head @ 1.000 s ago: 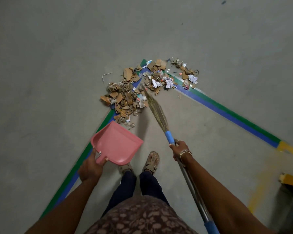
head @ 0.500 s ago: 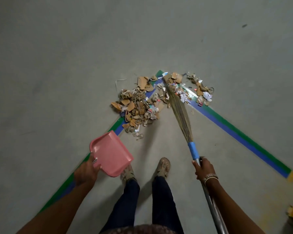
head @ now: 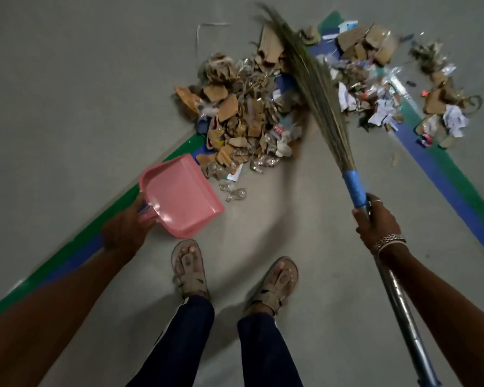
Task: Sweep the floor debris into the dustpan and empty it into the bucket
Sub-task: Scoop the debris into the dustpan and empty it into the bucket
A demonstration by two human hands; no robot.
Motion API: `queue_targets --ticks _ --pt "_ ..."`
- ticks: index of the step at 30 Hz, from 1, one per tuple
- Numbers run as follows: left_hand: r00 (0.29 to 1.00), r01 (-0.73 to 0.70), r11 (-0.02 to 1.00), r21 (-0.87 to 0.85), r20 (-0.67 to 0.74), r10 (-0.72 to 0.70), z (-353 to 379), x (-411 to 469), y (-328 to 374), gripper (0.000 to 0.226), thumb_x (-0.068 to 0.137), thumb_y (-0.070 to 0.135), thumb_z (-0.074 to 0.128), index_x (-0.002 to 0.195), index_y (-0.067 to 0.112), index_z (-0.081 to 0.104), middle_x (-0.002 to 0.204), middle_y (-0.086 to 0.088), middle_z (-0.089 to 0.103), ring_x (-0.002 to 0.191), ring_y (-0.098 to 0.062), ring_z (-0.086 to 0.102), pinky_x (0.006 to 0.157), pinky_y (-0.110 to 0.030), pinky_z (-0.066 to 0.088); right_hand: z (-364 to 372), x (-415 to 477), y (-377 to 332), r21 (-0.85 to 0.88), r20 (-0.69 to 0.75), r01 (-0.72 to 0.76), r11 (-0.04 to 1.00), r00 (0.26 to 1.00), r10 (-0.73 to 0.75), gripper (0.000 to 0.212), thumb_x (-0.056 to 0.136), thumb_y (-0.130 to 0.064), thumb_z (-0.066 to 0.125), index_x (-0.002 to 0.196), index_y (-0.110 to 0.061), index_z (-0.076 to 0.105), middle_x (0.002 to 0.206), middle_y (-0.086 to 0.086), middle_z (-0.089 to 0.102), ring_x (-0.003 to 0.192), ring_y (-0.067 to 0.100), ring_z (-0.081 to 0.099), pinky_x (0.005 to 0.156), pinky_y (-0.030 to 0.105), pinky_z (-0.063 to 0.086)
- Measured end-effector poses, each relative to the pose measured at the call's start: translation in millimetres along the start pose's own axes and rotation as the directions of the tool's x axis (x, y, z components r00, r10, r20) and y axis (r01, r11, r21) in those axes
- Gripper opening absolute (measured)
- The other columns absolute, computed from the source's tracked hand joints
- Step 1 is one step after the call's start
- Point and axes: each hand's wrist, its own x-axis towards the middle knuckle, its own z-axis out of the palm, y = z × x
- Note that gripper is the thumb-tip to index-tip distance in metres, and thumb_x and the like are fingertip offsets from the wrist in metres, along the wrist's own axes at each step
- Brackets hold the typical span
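Where left hand [head: 126, 230] grips, dustpan [head: 179, 198] handle hidden.

The long grass-bristle broom with the blue-taped metal handle [head: 316, 88] is now reaching past the far edge of the torn cardboard and paper debris pile [head: 243, 115], while the pink plastic dustpan [head: 182, 199] is dropping closer to the scraps.

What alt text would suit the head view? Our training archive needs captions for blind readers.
Seen from above, a person's right hand grips a grass broom laid across a debris pile of cardboard scraps and paper, while the left hand holds an empty pink dustpan at the pile's near edge. Sandalled feet stand on grey floor marked with green-and-blue tape.
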Motion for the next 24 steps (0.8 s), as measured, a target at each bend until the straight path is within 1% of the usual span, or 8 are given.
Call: queue_targets --ticks 2,5,8,13,16,18,20,24 --pt "0.998 0.047 0.999 -0.023 -0.042 -0.048 19 8 -5 0.061 0.09 0.047 0.068 0.143 0.026 0.048 0.107 -0.017 0.069 0.091 -0.039 0.065 0.072 -0.041 0.048 17 14 14 0.005 0.07 -0.01 1.0 0.998 0.01 0.045 0.091 -0.036 0.059 0.133 -0.03 0.043 0.096 0.011 0.069 0.067 0.033 0.069 0.066 0.051 0.059" --pt "0.995 0.082 0.996 -0.034 -0.048 -0.084 41 19 -17 0.069 0.088 0.055 0.065 0.146 0.026 0.045 0.115 -0.014 0.068 0.098 -0.038 0.065 0.074 -0.041 0.048 41 20 25 0.081 0.189 -0.046 0.996 0.981 0.03 0.051 0.093 -0.013 0.062 0.139 -0.019 0.041 0.093 0.016 0.065 0.063 0.037 0.067 0.058 0.046 0.06" --pt "0.996 0.069 0.995 -0.07 -0.049 -0.072 52 33 -17 0.073 0.085 0.06 0.065 0.147 0.027 0.044 0.117 -0.016 0.068 0.1 -0.039 0.066 0.078 -0.045 0.052 66 15 33 0.056 0.261 -0.047 0.997 0.965 0.031 0.057 0.09 -0.006 0.064 0.139 -0.019 0.038 0.091 0.019 0.064 0.063 0.041 0.067 0.059 0.049 0.059" --pt "0.996 -0.02 0.988 -0.15 -0.088 0.007 57 65 16 0.08 0.083 0.053 0.073 0.151 0.023 0.041 0.125 -0.018 0.066 0.107 -0.041 0.064 0.083 -0.045 0.05 109 -9 45 -0.04 0.437 0.045 0.998 0.899 -0.023 0.062 0.085 -0.012 0.069 0.137 -0.022 0.037 0.099 0.017 0.066 0.072 0.04 0.068 0.069 0.054 0.057" --pt "0.994 -0.003 0.982 -0.187 -0.104 -0.016 57 77 40 0.08 0.083 0.053 0.073 0.15 0.023 0.042 0.129 -0.017 0.063 0.112 -0.042 0.061 0.087 -0.044 0.049 115 -35 39 -0.043 0.542 0.077 0.996 0.84 -0.042 0.058 0.086 -0.011 0.068 0.133 -0.027 0.037 0.096 0.012 0.066 0.066 0.032 0.069 0.061 0.043 0.059" --pt "0.995 0.021 0.984 -0.174 -0.093 -0.038 57 82 46 0.082 0.082 0.061 0.069 0.149 0.026 0.041 0.125 -0.017 0.064 0.109 -0.041 0.062 0.084 -0.044 0.05 111 -52 40 -0.018 0.602 0.079 0.997 0.797 -0.053 0.055 0.088 -0.009 0.065 0.129 -0.031 0.037 0.095 0.008 0.066 0.064 0.024 0.069 0.055 0.031 0.058" --pt "0.996 0.037 0.985 -0.167 -0.076 -0.051 59 85 44 0.086 0.079 0.068 0.066 0.15 0.03 0.037 0.12 -0.016 0.065 0.105 -0.039 0.063 0.081 -0.044 0.053 101 -66 44 0.012 0.628 0.096 0.995 0.774 -0.082 0.05 0.09 -0.009 0.063 0.126 -0.033 0.038 0.095 0.004 0.065 0.064 0.019 0.069 0.055 0.026 0.057" --pt "0.996 0.035 0.986 -0.166 -0.07 -0.047 60 85 44 0.086 0.081 0.063 0.068 0.152 0.028 0.036 0.12 -0.018 0.064 0.104 -0.038 0.062 0.081 -0.045 0.052 76 -70 65 0.111 0.485 0.061 0.992 0.868 -0.108 0.054 0.09 -0.004 0.063 0.126 -0.038 0.041 0.092 0.006 0.064 0.062 0.023 0.068 0.06 0.042 0.06"
